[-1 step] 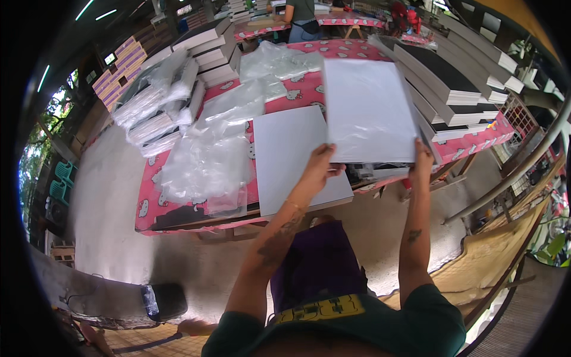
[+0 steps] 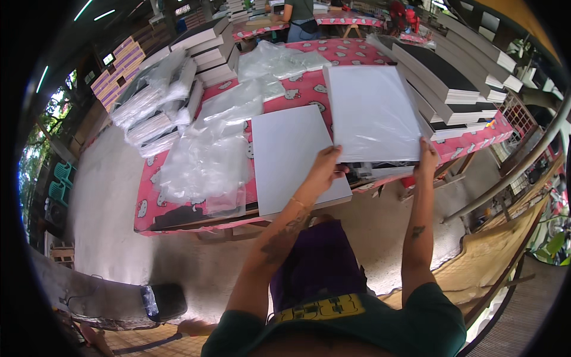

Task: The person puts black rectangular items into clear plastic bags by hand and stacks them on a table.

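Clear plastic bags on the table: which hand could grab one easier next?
Probably the left hand: at the left corner of the shiny white slab, it's nearer the bags than the right hand.

Two o'clock of view: white-topped stack (image 2: 376, 113), glossy clear-plastic skin, lightly creased. Twelve: pale grey board (image 2: 291, 149), smooth, matt. Nine: plastic bags (image 2: 202, 166), shiny, crinkled. Eight: concrete floor (image 2: 107, 238), dull.

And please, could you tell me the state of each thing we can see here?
Held pad, plastic-covered, held at both near corners
Left grip, closed on its near left corner
Right grip, closed on its near right corner
Central pad, flat, seemingly unwrapped
Clear bags, loose, crumpled
Wrapped stack, piled, in plastic
Black-topped stack, piled unevenly
Cloth, spread out
Boxes, stacked
Lamps, lit
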{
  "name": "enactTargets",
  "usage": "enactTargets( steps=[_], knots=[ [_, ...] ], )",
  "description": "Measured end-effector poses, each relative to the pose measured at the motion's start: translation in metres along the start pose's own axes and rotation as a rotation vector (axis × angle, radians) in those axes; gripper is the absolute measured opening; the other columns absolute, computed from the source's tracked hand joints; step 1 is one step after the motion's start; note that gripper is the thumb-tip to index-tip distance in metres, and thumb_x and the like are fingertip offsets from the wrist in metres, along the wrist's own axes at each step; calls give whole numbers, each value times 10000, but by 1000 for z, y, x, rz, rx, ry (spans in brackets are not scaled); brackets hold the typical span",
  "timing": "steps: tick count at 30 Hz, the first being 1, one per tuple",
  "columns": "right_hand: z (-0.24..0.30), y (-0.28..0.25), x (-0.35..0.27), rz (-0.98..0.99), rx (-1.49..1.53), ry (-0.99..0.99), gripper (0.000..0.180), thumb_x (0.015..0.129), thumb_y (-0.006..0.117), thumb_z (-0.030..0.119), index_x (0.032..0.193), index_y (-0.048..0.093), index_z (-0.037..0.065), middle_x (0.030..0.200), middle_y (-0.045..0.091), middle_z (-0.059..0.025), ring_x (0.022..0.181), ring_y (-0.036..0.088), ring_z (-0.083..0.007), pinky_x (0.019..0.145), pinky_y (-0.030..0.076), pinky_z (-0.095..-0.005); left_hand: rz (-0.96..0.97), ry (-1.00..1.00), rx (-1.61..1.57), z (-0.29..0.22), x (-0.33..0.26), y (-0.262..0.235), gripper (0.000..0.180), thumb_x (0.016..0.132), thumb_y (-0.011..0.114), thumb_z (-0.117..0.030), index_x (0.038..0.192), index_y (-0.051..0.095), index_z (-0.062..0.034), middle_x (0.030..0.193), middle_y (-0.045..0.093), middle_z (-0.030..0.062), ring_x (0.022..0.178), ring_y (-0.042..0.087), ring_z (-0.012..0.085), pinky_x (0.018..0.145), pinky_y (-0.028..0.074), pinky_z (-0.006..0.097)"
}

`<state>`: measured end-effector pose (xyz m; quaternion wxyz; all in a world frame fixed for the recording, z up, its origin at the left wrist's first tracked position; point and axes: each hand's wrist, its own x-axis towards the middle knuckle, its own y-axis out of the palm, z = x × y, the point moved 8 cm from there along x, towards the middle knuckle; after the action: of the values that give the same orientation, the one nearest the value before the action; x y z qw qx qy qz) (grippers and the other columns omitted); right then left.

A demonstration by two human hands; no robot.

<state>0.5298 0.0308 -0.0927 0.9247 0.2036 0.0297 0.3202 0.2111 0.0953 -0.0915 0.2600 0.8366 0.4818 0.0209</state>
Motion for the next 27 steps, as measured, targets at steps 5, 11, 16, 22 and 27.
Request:
enactTargets(
  steps=[5,11,16,22,27],
  knots=[
    [19,-76,69,-189,-468,-174,367,841,640,308,918,657,-51,798,657,-108,723,610,-238,715,471,-341,52,-84,-418,52,39,63,180,937,453,-55,1050,477,83,1046,533,154,935,602,289,834,536,358],
    [16,-73,47,-275,-1043,-359,499,855,556,489,1088,656,60,1081,614,-171,1043,553,-380,893,418,-450,-73,-13,-257,68,43,59,250,906,418,16,1130,451,122,1130,520,175,1030,584,303,964,499,371],
    [-7,-62,5,-499,-1589,-670,559,855,522,586,1194,595,148,1342,421,-191,1265,370,-383,973,316,-565,13,9,-184,52,-17,49,361,894,502,-32,1219,433,111,1144,528,149,1050,586,274,927,482,328],
    [29,21,-67,-279,-1309,-1003,434,909,532,445,1186,570,113,1299,441,-189,1234,394,-356,990,288,-552,-567,716,1112,-76,-160,-111,309,829,634,-90,1134,599,-58,937,623,135,777,624,241,704,500,320],
    [8,106,-120,409,-631,-606,288,904,597,170,1162,559,49,1138,541,-115,1065,523,-236,883,426,-361,-741,716,1814,-110,-202,-187,332,788,647,-83,1118,616,-85,974,620,173,848,608,334,850,452,387]
  ],
)
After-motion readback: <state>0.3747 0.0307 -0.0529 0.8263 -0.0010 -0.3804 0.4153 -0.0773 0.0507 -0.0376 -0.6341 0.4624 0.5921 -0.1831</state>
